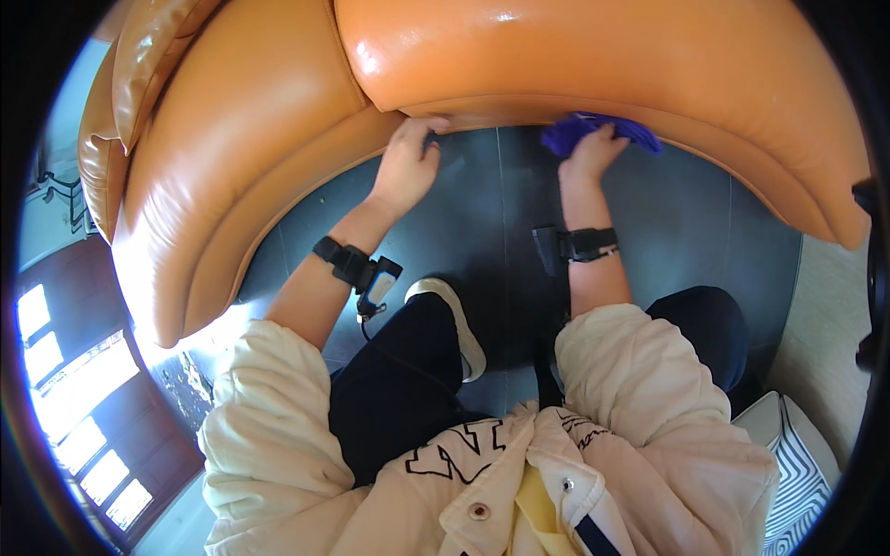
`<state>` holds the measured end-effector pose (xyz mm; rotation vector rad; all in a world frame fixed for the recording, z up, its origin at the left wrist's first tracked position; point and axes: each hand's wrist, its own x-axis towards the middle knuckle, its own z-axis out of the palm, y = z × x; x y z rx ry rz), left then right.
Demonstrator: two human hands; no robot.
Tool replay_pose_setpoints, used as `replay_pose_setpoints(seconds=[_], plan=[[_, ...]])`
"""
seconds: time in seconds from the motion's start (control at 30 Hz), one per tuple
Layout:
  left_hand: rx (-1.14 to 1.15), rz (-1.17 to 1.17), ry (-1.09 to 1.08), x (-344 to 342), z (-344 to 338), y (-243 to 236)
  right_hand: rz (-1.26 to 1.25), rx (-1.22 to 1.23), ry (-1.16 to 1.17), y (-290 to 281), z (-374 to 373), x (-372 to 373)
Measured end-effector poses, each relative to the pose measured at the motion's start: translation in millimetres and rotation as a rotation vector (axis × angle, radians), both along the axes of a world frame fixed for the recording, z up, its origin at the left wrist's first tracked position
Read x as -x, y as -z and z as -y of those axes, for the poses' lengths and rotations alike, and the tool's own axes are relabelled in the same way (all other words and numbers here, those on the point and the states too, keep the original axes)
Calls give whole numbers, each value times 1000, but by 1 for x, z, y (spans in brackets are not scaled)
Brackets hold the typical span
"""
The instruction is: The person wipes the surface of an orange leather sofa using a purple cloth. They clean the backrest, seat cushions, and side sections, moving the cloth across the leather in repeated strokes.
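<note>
An orange leather sofa (593, 56) curves across the far side of the view. At its lower front edge, my right hand (593, 156) grips a crumpled purple cloth (640, 137), which lies against the sofa's lower panel. My left hand (406, 171) is further left at the same lower edge, below the seam between two sofa sections. Its fingers reach to the leather and its thumb stands apart, with nothing seen in it. The fingertips of that hand are partly hidden at the edge.
Dark floor tiles (482, 185) lie between me and the sofa. My shoe (454, 324) is planted below my left hand. A box with a black-and-white striped side (797, 491) stands at the lower right. Orange cushions (153, 65) rest at the far left, and bright light reflects off the floor there.
</note>
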<state>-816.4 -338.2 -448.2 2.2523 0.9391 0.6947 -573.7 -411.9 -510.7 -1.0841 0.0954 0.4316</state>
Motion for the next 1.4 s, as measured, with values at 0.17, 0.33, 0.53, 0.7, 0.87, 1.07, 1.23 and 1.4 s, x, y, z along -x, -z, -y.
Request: replay_pose_setpoints(seconds=[0.17, 0.33, 0.53, 0.7, 0.87, 1.07, 1.23, 1.4], plan=[[199, -7, -112, 3, -13, 18, -243, 16, -262, 24, -32, 76], [160, 132, -189, 4, -6, 10, -28, 9, -598, 12, 4, 114], [139, 199, -279, 9, 2, 12, 1899, 271, -319, 3, 49, 22], [163, 191, -241, 8, 4, 16, 2689, 398, -115, -6, 22, -49], [81, 218, -229, 7, 2, 12, 2915, 338, 13, -18, -25, -3], [-16, 127, -568, 25, -9, 26, 2915, 260, 7, 17, -75, 82], [153, 138, -390, 18, -6, 31, 3043, 127, -417, 47, -66, 20], [196, 44, -137, 10, 18, 22, 3337, 475, -494, 29, 4, -114]])
